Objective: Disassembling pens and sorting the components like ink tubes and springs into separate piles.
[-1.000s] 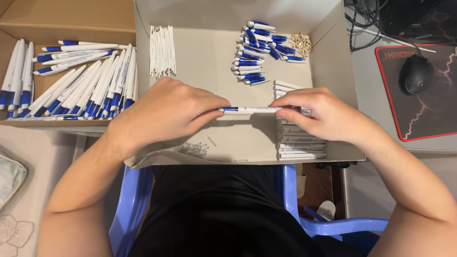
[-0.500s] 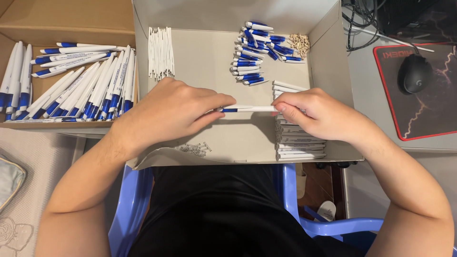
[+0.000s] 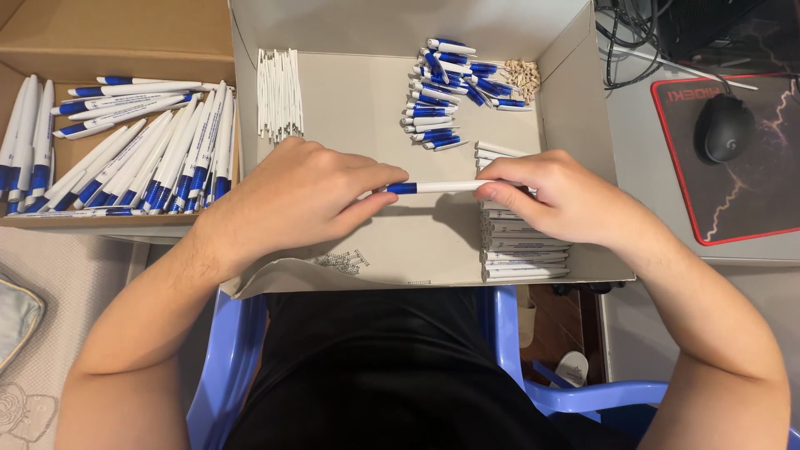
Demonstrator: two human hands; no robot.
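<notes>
A grey open cardboard box [image 3: 575,108] is seen mid-frame, and a brown one [image 3: 108,42] at upper left.

One view only, from a camera worn on the person's head. It faces steeply down and slightly forward, close over the lap. Both forearms enter from the bottom corners and meet mid-frame over an open cardboard box [image 3: 575,108]. The frame's left edge takes in a second box [image 3: 117,37], its right edge a mouse pad [image 3: 750,208], its bottom edge a blue chair [image 3: 225,367].
</notes>
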